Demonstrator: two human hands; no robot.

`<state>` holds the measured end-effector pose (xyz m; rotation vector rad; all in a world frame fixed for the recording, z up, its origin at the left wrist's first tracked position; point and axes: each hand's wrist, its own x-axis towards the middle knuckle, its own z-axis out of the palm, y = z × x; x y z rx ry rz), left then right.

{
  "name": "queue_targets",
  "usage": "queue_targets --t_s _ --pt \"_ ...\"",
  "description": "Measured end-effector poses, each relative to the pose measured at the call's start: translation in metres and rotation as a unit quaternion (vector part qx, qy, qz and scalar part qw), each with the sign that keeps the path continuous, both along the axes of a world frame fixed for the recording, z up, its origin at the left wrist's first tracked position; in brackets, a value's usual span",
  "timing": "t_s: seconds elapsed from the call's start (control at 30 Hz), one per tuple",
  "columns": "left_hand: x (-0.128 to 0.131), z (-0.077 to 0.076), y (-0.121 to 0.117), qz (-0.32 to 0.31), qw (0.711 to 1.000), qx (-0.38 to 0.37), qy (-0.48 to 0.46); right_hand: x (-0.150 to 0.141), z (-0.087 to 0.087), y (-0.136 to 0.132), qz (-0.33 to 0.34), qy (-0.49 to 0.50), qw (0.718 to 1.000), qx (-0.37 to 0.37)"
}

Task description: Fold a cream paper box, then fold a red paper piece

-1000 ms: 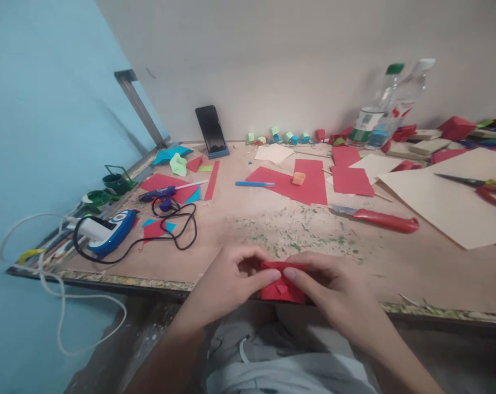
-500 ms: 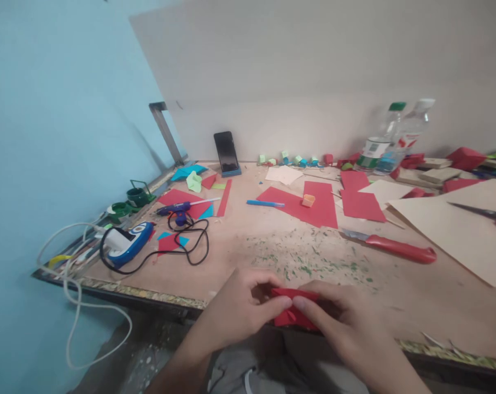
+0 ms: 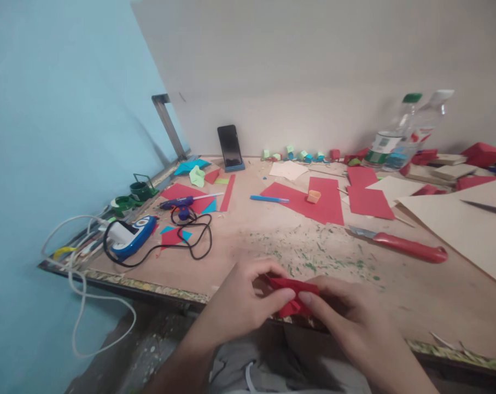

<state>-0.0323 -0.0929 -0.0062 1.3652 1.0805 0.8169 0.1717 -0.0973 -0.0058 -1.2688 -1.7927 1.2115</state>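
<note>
A small piece of folded red paper (image 3: pixel 296 284) is held at the table's front edge between both hands. My left hand (image 3: pixel 251 301) is closed on its left side, the thumb pressing the near face. My right hand (image 3: pixel 346 312) grips the right side the same way, its thumb tip close beside the left one. The fingers behind the paper are mostly hidden. Beyond the hands, green shavings (image 3: pixel 313 262) lie scattered on the wooden table (image 3: pixel 231 246).
A knife (image 3: pixel 407 246) with a red handle lies to the right, near a large cream sheet (image 3: pixel 456 219). A blue pen (image 3: pixel 269 199) and red sheets (image 3: pixel 327 191) are further back. Left are a glue gun (image 3: pixel 182 202) and a blue power strip (image 3: pixel 135 238). Two bottles (image 3: pixel 383 148) stand behind.
The thumbs have parted slightly, and the red paper's near face looks more creased between them. Both hands still hold it. The camera view has shifted a little.
</note>
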Motion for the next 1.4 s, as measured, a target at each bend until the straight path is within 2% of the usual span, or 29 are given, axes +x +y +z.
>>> queue_targets --t_s 0.13,0.27,0.37,0.5,0.63,0.8,1.17,1.27,1.4 --pt "-0.0013 0.0010 0.0037 0.029 0.997 0.071 0.027 -0.0025 0.0023 0.0000 0.001 -0.001 1.000 -0.008" --pt "-0.0042 -0.0012 0.0063 0.075 0.997 0.023 -0.024 -0.0029 0.0053 -0.0019 0.015 0.012 0.999 -0.041" --pt "-0.0052 -0.0028 0.0062 0.059 0.998 -0.004 -0.026 -0.0032 0.0059 -0.0021 0.010 0.010 0.999 -0.038" --pt "-0.0058 -0.0038 0.0056 0.036 0.999 0.007 -0.017 -0.0031 0.0037 0.0005 0.008 0.025 0.998 -0.059" --pt "-0.0061 -0.0054 0.0047 0.012 1.000 0.015 0.014 -0.0013 -0.0003 0.0012 -0.030 0.069 0.992 -0.098" --pt "-0.0055 -0.0059 0.0040 -0.021 0.999 -0.001 0.044 0.0008 -0.0028 -0.0004 -0.056 0.083 0.991 -0.089" --pt "-0.0025 -0.0040 0.0041 0.015 0.997 0.061 0.045 -0.0036 0.0058 0.0008 -0.010 0.031 0.999 -0.040" --pt "-0.0029 -0.0058 0.0027 0.030 0.997 0.068 0.038 -0.0022 0.0037 -0.0003 -0.026 0.028 0.999 -0.036" --pt "-0.0035 -0.0063 0.0006 0.092 0.994 0.053 -0.018 -0.0006 -0.0007 -0.0005 -0.072 0.048 0.995 -0.043"
